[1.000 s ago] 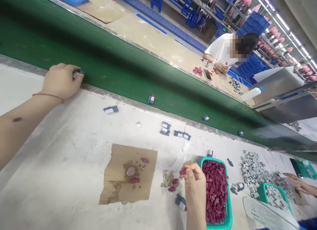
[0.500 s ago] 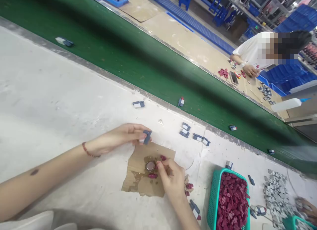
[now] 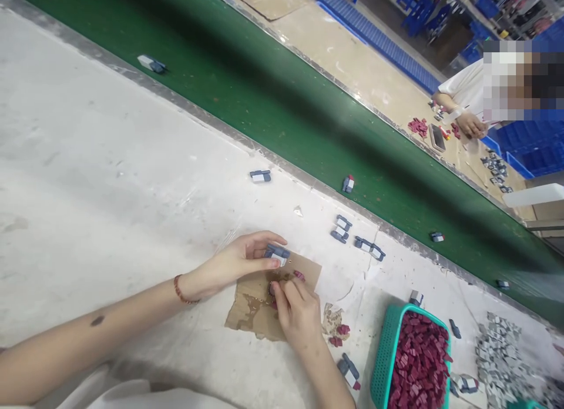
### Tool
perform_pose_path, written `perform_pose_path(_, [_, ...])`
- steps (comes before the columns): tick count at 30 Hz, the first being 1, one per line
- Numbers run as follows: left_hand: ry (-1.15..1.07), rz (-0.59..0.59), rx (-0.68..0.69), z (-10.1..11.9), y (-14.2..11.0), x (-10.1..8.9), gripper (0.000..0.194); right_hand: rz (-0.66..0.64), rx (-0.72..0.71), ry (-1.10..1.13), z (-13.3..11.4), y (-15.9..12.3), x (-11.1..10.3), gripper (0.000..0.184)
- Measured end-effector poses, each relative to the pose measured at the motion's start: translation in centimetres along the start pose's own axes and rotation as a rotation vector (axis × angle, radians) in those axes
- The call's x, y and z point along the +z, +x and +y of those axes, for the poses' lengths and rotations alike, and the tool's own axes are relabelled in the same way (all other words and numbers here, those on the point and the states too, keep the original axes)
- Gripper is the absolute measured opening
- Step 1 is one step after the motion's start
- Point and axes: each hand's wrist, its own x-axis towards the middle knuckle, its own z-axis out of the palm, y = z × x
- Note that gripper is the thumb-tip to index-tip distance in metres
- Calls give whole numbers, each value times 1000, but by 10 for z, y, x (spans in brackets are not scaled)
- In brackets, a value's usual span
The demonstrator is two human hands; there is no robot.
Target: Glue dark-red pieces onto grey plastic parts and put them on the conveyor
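Note:
My left hand [image 3: 247, 262] is closed on a small blue-grey and white plastic part [image 3: 277, 254], held over the far edge of a torn cardboard piece [image 3: 251, 315]. My right hand [image 3: 302, 312] is pinched, its fingertips at a round bottle cap [image 3: 271, 288] lying on the cardboard. The fingers mostly cover the cap and hide whatever is between them. A dark red piece [image 3: 299, 275] lies beyond the right hand, and another is partly hidden under it. Wet stains mark the cardboard.
A green basket [image 3: 381, 353] of dark red pieces [image 3: 418, 362] stands at the right, near a pile of grey pieces [image 3: 502, 350]. Several blue-grey parts [image 3: 370, 248] lie beside the green conveyor belt [image 3: 282, 127]. Across it, a person [image 3: 467, 83] handles small parts.
My left hand has moved right and nearer the cardboard, turning the blue-grey part. My right fingertips have moved from beside the cap to over it. The camera view has shifted.

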Motion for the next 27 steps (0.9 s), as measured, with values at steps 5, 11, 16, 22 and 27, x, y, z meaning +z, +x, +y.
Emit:
perform_pose_path(5, [-114, -60, -61, -4, 0, -3, 47, -9, 206, 215, 1, -1, -8, 36])
perform_pose_path(11, [46, -133, 6, -12, 0, -3, 45, 257, 598, 428, 14, -2, -22, 36])
perform_pose_path(16, [126, -168, 49, -13, -5, 1, 43, 293, 752, 655, 18, 0, -21, 41])
perform_pose_path(22, [211, -213, 60, -13, -6, 1, 49, 257, 749, 559, 19, -3, -19, 38])
perform_pose_path(27, [445, -148, 302, -19, -7, 0, 34, 306, 786, 732, 14, 4, -20, 42])
